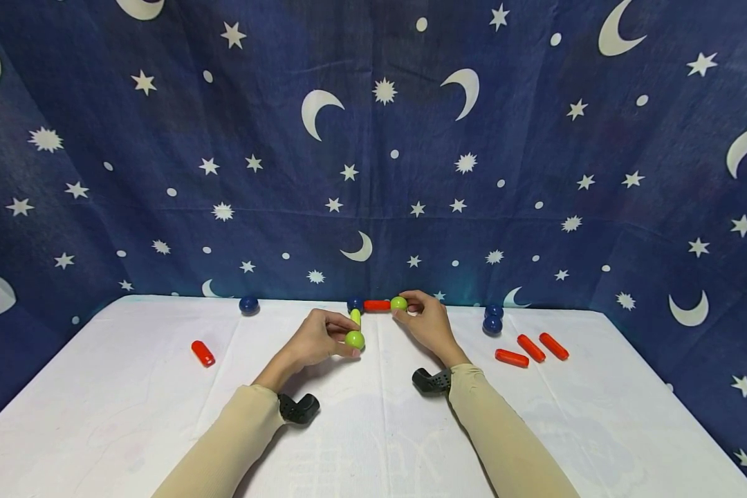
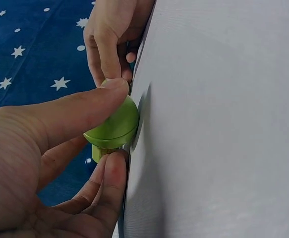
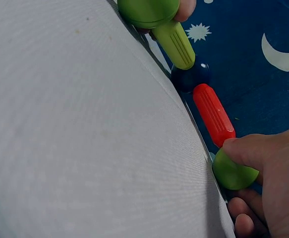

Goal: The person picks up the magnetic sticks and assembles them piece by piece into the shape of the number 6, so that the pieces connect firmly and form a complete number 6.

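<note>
My left hand [image 1: 321,337] pinches a green ball [image 1: 355,339] between thumb and fingers. From that ball a yellow-green rod [image 1: 356,318] runs back to a dark blue ball [image 1: 355,304]. A red rod [image 1: 377,305] extends rightward from the blue ball to a second green ball [image 1: 399,303]. My right hand [image 1: 428,324] grips this second green ball, its thumb beside the rod's end in the right wrist view. The pieces form a bent chain on the white tabletop near its back edge. In the left wrist view, my left thumb covers part of the near green ball [image 2: 117,124].
A blue ball [image 1: 248,305] and a red rod [image 1: 203,353] lie to the left. Toward the right are two blue balls [image 1: 492,325] and three red rods [image 1: 531,348]. A dark blue cloth [image 1: 373,173] with moons and stars hangs behind the white table [image 1: 361,443].
</note>
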`<state>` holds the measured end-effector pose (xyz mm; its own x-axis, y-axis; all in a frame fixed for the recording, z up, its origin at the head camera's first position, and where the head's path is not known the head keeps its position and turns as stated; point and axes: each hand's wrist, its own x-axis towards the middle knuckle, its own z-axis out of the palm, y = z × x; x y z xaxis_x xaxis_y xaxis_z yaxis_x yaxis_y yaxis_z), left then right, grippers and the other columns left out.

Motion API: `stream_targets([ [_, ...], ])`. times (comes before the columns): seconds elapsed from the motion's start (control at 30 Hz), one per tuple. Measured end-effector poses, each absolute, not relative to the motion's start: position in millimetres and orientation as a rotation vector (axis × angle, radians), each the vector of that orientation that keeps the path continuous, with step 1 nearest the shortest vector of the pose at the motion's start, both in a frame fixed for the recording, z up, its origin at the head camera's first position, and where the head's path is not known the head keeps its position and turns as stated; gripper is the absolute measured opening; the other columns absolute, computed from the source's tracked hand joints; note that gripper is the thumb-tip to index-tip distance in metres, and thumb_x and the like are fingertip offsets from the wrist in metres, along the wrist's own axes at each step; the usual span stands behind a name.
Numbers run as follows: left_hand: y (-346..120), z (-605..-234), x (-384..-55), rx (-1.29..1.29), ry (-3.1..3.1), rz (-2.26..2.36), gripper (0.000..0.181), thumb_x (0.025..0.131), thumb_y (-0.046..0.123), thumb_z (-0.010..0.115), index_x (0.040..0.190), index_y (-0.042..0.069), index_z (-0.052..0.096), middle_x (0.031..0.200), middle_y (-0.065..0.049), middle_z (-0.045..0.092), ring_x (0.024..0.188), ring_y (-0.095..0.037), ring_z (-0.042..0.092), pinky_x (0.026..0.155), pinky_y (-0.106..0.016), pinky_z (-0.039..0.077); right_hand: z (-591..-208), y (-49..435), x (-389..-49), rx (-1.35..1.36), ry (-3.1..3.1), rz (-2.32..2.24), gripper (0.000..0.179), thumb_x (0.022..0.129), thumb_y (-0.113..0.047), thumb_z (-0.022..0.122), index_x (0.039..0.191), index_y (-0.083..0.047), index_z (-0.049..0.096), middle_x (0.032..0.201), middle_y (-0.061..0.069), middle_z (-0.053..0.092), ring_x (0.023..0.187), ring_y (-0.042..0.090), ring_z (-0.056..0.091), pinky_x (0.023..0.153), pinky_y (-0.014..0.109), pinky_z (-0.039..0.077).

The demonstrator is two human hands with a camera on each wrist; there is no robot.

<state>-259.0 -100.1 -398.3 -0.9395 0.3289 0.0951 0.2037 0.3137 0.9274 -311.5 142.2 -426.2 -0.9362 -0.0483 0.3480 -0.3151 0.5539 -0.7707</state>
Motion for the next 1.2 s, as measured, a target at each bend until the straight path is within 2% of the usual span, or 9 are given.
stream_targets([
  [0.77,-104.5,-403.0,-261.5,0.508,2.417,1.735,0.041,0.071,-0.003,0.089,0.109,-0.004,0.074,0.099,-0.01,0.071,0.083,-0.015,0.057,0.073,-0.019,0.048,-424.6,141.1,-310.8,0.29,-2.52,1.331,0.036,0.086,-0.012,0.08,0.12,-0.003,0.07,0.105,0.011,0.07,0.096,0.026,0.062,0.087,0.04,0.051],
  [1.2,-108.6,-401.8,-261.7,0.507,2.38,1.761,0.041,0.074,-0.001,0.088,0.112,-0.004,0.073,0.103,-0.01,0.071,0.089,-0.018,0.061,0.076,-0.02,0.05,-425.4,140.9,-311.0,0.27,-2.529,1.332,0.037,0.087,-0.013,0.08,0.121,-0.004,0.07,0.106,0.01,0.069,0.097,0.026,0.062,0.087,0.041,0.051],
])
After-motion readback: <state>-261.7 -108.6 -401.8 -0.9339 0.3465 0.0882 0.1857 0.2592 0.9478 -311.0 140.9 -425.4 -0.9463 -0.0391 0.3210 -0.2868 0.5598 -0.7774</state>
